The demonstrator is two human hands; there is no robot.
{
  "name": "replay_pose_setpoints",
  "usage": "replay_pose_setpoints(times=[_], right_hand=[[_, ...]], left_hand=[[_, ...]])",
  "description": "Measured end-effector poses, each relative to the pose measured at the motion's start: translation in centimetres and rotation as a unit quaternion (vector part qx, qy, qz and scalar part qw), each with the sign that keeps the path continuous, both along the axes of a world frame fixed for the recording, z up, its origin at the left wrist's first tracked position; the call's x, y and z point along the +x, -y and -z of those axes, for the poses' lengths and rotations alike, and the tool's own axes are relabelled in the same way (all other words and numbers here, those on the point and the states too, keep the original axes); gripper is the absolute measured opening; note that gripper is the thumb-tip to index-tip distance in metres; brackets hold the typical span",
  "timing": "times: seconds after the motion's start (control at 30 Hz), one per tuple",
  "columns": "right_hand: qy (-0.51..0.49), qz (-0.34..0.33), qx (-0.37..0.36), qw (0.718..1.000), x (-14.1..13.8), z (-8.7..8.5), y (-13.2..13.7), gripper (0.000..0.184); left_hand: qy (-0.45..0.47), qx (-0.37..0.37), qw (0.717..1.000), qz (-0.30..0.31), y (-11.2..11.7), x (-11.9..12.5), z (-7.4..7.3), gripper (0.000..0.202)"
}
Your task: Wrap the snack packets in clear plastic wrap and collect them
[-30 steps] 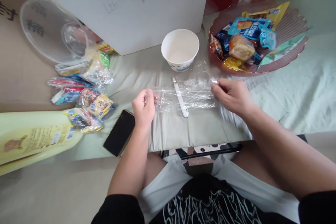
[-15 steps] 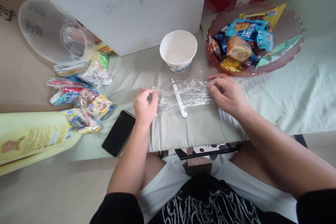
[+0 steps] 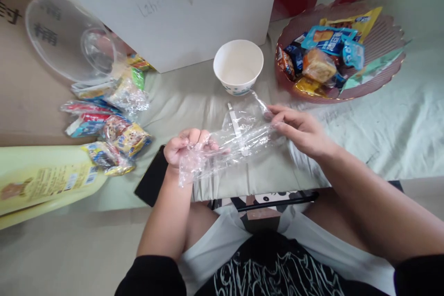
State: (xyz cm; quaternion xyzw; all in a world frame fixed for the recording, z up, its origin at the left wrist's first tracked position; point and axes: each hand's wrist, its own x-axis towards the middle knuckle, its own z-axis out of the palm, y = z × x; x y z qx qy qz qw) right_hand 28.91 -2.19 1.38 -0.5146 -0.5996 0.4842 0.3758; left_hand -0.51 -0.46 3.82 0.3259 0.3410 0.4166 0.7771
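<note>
A crinkled sheet of clear plastic film (image 3: pixel 222 159) stretches between my two hands. My left hand (image 3: pixel 185 150) has its fingers curled on the film's left end, and part of the film drapes over them. The far right corner is pinched between thumb and fingers of my right hand (image 3: pixel 300 132). Beneath the film lies a slim white utility knife (image 3: pixel 236 125) on the cloth, seen partly through the plastic. A white paper bowl (image 3: pixel 238 62) with a green-blue pattern stands just beyond, nothing visible in it.
At the right, a pink ribbed glass bowl (image 3: pixel 381 74) holds several wrapped snacks. Several snack packs (image 3: pixel 121 134), a phone (image 3: pixel 152 178) and a yellow-green bottle (image 3: pixel 45 185) lie left, near a translucent tub (image 3: pixel 65 41). A white box (image 3: pixel 173 14) stands behind.
The film has been lifted off the cloth and pulled toward me on the left. My left hand moved slightly left and nearer; my right hand shifted a little down and left.
</note>
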Motion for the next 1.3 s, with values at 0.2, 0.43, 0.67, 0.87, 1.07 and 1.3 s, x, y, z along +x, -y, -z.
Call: replay_pose_setpoints(times=[0.2,0.43,0.67,0.87,1.07,1.3], right_hand=[[-0.100,-0.051,-0.019,0.993,-0.3,0.0,0.3,0.031],[-0.071,0.041,0.008,0.997,-0.6,-0.1,0.4,0.030],[-0.036,0.215,-0.045,0.975,-0.4,-0.1,-0.3,0.019],[-0.047,0.232,-0.083,0.968,-0.8,-0.1,-0.2,0.017],[0.032,0.211,-0.055,0.975,-1.0,-0.4,0.3,0.027],[0.089,0.209,0.011,0.974,-0.8,-0.2,0.5,0.023]], left_hand=[[0.023,-0.017,0.999,0.020,-0.2,0.3,0.2,0.057],[-0.029,-0.045,0.999,-0.003,-0.4,0.8,0.0,0.036],[-0.206,0.032,0.966,-0.151,-0.9,1.0,1.5,0.020],[-0.296,0.040,0.934,-0.195,-1.0,1.3,2.2,0.015],[-0.378,0.064,0.907,-0.176,-1.0,0.2,2.8,0.021],[-0.331,0.109,0.920,-0.179,-1.3,-0.6,2.4,0.015]])
